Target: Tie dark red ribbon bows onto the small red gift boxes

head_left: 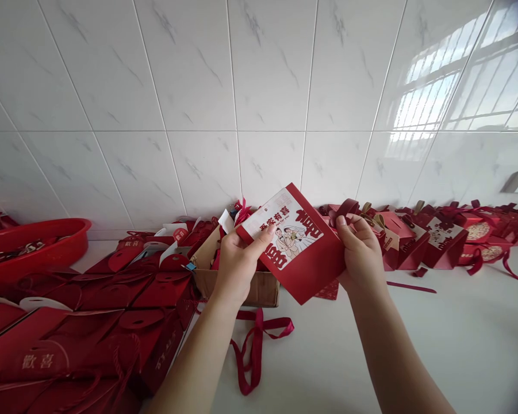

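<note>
Between my hands, above the table, is a red gift box (313,276) with a white panel showing a cartoon couple and red characters. It is tilted, one corner pointing down. My left hand (241,256) grips its left side, with the thumb lying on the printed panel. My right hand (360,244) is closed at the right corner, pinching a dark red ribbon (348,207) at the box's top end. Below the box, a loose loop of red ribbon (254,351) lies on the white table (319,362).
Many red boxes (129,293) crowd the left side. A red plastic basin (75,236) stands behind them. An open cardboard box (259,290) sits behind my left hand. Finished-looking ribboned boxes (444,244) line the tiled wall (271,161) on the right. A ribbon strip (411,287) lies nearby.
</note>
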`<state>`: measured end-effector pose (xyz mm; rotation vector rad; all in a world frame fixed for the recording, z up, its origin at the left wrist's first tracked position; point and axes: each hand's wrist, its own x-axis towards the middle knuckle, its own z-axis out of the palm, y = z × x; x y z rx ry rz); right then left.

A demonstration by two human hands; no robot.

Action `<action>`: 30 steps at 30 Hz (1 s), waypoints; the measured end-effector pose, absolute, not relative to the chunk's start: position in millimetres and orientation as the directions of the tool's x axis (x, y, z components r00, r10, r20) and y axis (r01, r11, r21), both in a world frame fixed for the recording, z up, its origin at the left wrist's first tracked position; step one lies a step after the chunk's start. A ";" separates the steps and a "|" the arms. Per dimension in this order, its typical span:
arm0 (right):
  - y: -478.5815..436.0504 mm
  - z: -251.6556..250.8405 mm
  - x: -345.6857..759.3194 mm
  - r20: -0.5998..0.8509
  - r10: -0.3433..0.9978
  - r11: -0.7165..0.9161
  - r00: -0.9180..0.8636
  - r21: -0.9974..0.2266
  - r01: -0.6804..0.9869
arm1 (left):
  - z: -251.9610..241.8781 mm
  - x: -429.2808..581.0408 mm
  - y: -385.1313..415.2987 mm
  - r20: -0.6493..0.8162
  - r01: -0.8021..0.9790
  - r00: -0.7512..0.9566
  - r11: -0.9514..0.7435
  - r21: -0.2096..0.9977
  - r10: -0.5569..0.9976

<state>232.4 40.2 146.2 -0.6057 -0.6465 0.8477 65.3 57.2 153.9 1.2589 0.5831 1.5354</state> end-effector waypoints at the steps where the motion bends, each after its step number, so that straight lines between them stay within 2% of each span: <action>1: 40.2 145.9 231.9 0.270 0.824 0.521 0.498 -0.705 -0.480 | 154.3 65.5 57.2 0.407 -0.408 0.076 -0.344 0.845 0.910; 10: 39.8 143.2 227.5 0.287 0.832 0.517 0.474 -0.709 -0.480 | 150.6 79.5 57.8 0.369 -0.566 0.034 -0.286 0.773 0.929; 16: 39.7 144.0 227.0 0.271 0.841 0.505 0.468 -0.703 -0.501 | 147.2 79.7 58.1 0.441 -0.568 0.054 -0.336 0.751 0.896; 30: 36.9 146.1 228.2 0.271 0.840 0.508 0.470 -0.696 -0.508 | 147.0 78.4 57.6 0.477 -0.566 0.073 -0.358 0.743 0.876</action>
